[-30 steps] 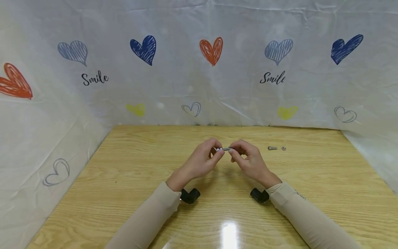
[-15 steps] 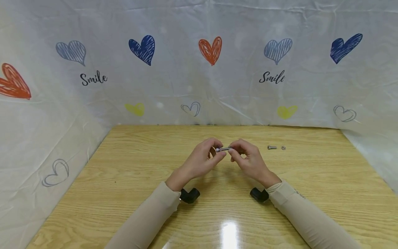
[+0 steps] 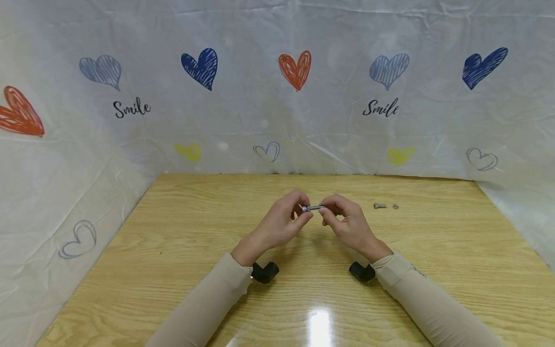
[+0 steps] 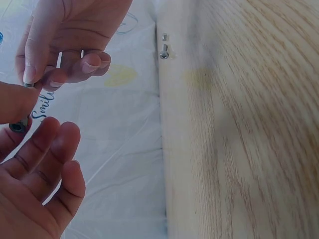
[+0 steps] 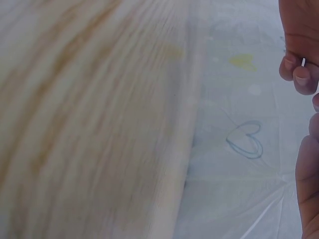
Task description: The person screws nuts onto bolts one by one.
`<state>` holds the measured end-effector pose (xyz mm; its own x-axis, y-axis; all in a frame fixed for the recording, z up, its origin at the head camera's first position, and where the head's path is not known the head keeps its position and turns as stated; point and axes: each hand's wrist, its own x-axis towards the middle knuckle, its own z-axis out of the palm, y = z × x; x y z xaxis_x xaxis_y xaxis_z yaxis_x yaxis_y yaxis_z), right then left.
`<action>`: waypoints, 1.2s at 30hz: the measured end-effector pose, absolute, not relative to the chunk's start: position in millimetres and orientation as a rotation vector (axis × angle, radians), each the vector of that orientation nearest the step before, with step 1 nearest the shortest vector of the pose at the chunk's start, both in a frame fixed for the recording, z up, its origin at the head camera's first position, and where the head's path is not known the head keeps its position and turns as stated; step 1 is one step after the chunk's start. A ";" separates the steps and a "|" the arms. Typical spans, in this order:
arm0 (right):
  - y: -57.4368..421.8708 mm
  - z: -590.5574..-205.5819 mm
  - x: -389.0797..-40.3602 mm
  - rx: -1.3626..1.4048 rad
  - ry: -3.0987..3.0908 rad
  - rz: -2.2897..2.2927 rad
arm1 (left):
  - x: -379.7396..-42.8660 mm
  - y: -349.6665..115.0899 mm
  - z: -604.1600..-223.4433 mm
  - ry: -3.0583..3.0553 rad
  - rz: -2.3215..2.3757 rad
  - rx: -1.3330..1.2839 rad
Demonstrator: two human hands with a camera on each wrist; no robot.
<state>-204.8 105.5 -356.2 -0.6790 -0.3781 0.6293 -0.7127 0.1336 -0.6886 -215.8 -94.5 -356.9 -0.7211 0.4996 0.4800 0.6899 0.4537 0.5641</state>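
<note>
Near the middle of the head view, a metal socket-head bolt [image 3: 315, 207] is held level between both hands over the wooden table [image 3: 195, 226]. A small nut [image 3: 308, 208] sits on its shank close to the head. The left hand [image 3: 279, 221] holds the head end, thumb and index finger right at the nut. Pinched between the right hand's [image 3: 349, 224] thumb and index finger is the threaded end, its tip hidden. In the left wrist view, the bolt's head [image 4: 18, 125] shows below the left thumb. The right wrist view catches only parts of both hands, the right fingers [image 5: 309, 184] lowest.
A second, shorter bolt [image 3: 379, 206] and a loose nut [image 3: 395, 206] lie on the table to the right of the hands. Behind the table hangs a white sheet [image 3: 334, 125] printed with hearts. Black wrist-worn devices [image 3: 265, 273] show under the forearms.
The left thumb and index finger shift slightly back and forth around the head end of the bolt. The right hand keeps its pinch and stays in place.
</note>
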 end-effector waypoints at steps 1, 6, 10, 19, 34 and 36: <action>105.8 -356.0 -204.5 1.059 -2.111 1.561 | -215.5 -94.4 -356.9 -2.461 -1.129 -1.028; 106.2 -355.4 -203.8 1.056 -2.108 1.567 | -214.2 -94.0 -356.3 -2.489 -1.140 -1.006; 106.4 -355.0 -204.0 1.054 -2.108 1.565 | -213.7 -93.9 -355.7 -2.505 -1.134 -0.990; 106.6 -355.1 -203.9 1.056 -2.106 1.565 | -213.9 -94.2 -356.2 -2.501 -1.150 -0.977; 105.8 -355.1 -203.9 1.067 -2.101 1.566 | -215.6 -93.4 -355.2 -2.422 -1.119 -1.048; 105.7 -354.9 -203.8 1.066 -2.103 1.566 | -215.6 -93.7 -355.7 -2.426 -1.118 -1.040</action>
<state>-203.8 105.7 -354.9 -0.6751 -0.3765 0.6345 -0.7157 0.1256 -0.6870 -215.6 -93.7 -355.7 -0.7039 0.4965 0.5080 0.7087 0.4432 0.5489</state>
